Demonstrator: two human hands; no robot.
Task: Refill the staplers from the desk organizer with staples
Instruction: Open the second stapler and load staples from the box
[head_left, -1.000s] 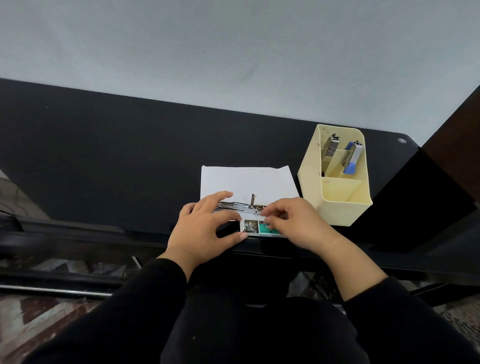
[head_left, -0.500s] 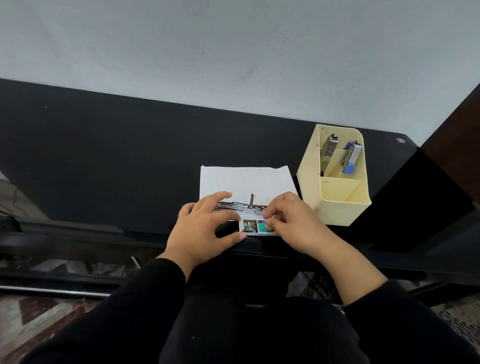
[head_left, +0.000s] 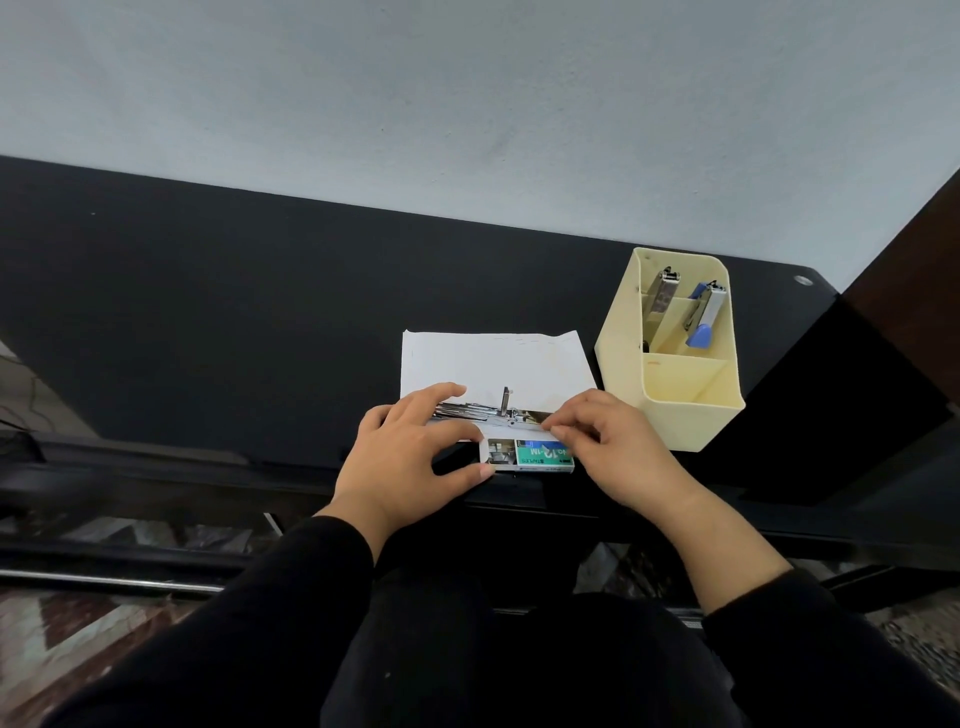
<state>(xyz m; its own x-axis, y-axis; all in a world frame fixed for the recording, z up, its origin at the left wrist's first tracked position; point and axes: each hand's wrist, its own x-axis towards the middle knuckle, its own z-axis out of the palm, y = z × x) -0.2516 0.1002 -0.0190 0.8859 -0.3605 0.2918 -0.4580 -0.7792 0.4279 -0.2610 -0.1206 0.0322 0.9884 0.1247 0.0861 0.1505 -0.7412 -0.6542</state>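
We count three staplers: one open stapler (head_left: 488, 413), one silver stapler (head_left: 661, 296), one blue stapler (head_left: 704, 317). We also count one organizer (head_left: 675, 421) with three compartments, one sheet of paper (head_left: 493, 358), one box of staples (head_left: 540, 453), one desk (head_left: 208, 312), and two hands: a left hand (head_left: 400, 457) and a right hand (head_left: 618, 452).

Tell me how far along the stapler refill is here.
Done: the open stapler lies on the paper, with the staple box beside it. In hand: the left hand holds it and the right hand pinches its right end; whether staples are in, I cannot tell. Left: the silver stapler and blue stapler stand in the organizer.
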